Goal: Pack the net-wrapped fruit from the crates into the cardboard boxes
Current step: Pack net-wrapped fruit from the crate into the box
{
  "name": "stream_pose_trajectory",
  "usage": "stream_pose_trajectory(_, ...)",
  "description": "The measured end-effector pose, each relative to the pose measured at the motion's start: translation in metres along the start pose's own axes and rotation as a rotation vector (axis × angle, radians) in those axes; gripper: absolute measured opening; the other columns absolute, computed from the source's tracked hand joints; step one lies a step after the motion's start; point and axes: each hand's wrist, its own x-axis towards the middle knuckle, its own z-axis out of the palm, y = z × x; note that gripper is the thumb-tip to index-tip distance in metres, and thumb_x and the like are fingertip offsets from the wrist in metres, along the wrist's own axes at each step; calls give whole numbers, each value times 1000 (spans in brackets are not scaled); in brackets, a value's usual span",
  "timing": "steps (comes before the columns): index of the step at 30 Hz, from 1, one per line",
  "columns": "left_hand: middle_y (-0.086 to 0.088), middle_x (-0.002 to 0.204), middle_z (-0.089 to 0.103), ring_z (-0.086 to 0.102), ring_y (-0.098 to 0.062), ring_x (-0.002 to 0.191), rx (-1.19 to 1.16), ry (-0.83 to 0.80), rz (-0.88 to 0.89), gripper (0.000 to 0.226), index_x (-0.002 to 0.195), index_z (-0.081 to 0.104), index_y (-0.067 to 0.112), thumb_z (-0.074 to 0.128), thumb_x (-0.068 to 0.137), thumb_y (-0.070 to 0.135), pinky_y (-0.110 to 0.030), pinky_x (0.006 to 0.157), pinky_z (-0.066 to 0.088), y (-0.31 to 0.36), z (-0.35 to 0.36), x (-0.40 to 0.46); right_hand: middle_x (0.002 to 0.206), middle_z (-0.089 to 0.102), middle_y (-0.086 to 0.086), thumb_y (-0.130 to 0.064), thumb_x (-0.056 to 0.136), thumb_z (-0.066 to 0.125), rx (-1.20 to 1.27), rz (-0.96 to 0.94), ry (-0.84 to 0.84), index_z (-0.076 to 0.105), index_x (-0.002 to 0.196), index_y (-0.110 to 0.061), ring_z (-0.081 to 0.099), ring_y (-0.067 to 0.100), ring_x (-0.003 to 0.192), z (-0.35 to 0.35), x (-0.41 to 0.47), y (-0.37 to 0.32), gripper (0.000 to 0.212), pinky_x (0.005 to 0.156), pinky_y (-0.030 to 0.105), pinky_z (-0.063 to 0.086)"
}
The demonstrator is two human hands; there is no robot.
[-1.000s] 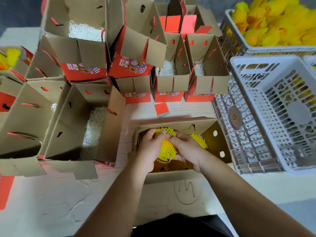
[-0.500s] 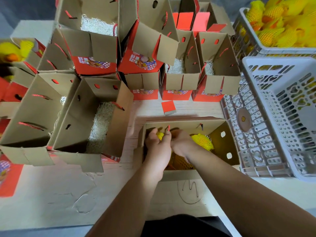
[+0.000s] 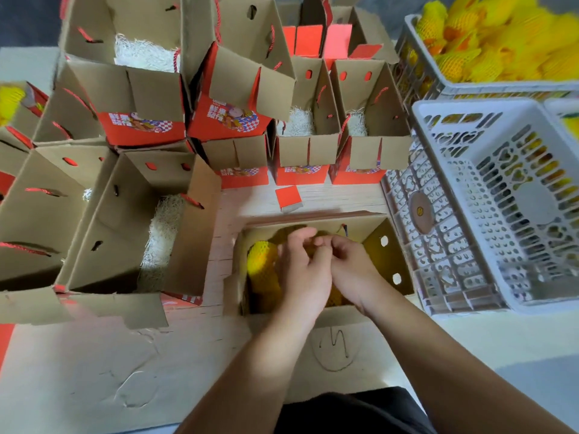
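Yellow netted fruit [image 3: 261, 270] could bruise if we jam it into the cardboard box [image 3: 380, 245]; our left hand [image 3: 305, 274] and right hand [image 3: 349, 264] curl, grasp unclear.

Pale worktop [image 3: 78, 380], scuffed and scratched, with a pen scribble near the front edge. Lighter wood-grain strip [image 3: 338, 198] across the middle. Dark grey floor [image 3: 25, 20] visible past the far left corner. Even, soft overhead light, no hard shadows. Bluish-grey patch of floor [image 3: 545, 380] at lower right, beyond the table edge.
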Motion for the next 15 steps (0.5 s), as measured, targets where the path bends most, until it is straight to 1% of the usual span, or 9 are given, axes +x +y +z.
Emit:
stream_pose_trajectory(2,0,125,62,59,-15,121,-156,-90,38,19,119,56,31,55,102,21,-28,103,48,14,28,-3,95,77,-8,-14,98,58,50,-95,76,74,103,-25,71,5,92,-25,-11,-2,19,79,19,56)
stream_pose_trajectory(3,1,120,66,62,-12,116,-202,-125,53,16,116,60,27,54,104,19,-23,98,49,22,40,-4,95,77,-8,-13,98,58,65,-130,129,73,105,-25,71,4,93,-38,-14,-3,21,81,19,56)
stream_pose_trajectory(4,0,115,69,64,-10,111,-230,-145,77,15,114,62,23,54,104,16,-21,95,49,28,54,-6,96,77,-7,-10,98,58,71,-161,178,73,107,-24,71,5,93,-52,-16,-4,22,81,20,55)
stream_pose_trajectory(6,-1,106,71,66,-9,103,-270,-174,127,16,108,65,19,53,103,9,-21,92,51,39,84,-10,93,76,-3,-5,97,58,89,-194,260,72,106,-20,71,10,89,-81,-20,-2,23,79,24,56)
stream_pose_trajectory(8,3,101,72,67,-7,99,-276,-214,162,19,100,66,25,54,101,10,-23,90,53,53,121,-15,91,76,-2,-3,96,58,102,-215,341,72,105,-18,71,12,86,-116,-24,5,23,77,26,56)
stream_pose_trajectory(9,6,99,72,67,-6,98,-265,-232,179,18,97,66,29,55,97,14,-25,90,53,61,144,-16,92,75,-3,-3,97,58,102,-229,385,71,106,-19,71,11,87,-136,-25,9,22,77,25,56)
stream_pose_trajectory(11,12,95,71,66,-2,96,-236,-281,200,15,93,65,34,53,88,25,-28,91,55,79,196,-19,93,74,-8,-6,98,60,89,-254,481,70,107,-19,70,3,88,-183,-25,21,19,76,17,52)
stream_pose_trajectory(13,14,95,70,65,3,94,-198,-367,220,16,93,65,36,52,86,31,-30,89,55,98,253,-18,92,73,-12,-12,98,61,62,-244,580,68,108,-21,68,-2,85,-238,-19,35,15,69,12,49)
stream_pose_trajectory(15,11,102,70,66,-1,97,-137,-473,246,18,101,67,33,53,91,30,-31,88,56,115,309,-13,93,72,-11,-19,100,59,43,-233,637,67,109,-24,68,1,84,-295,-11,51,13,67,16,49)
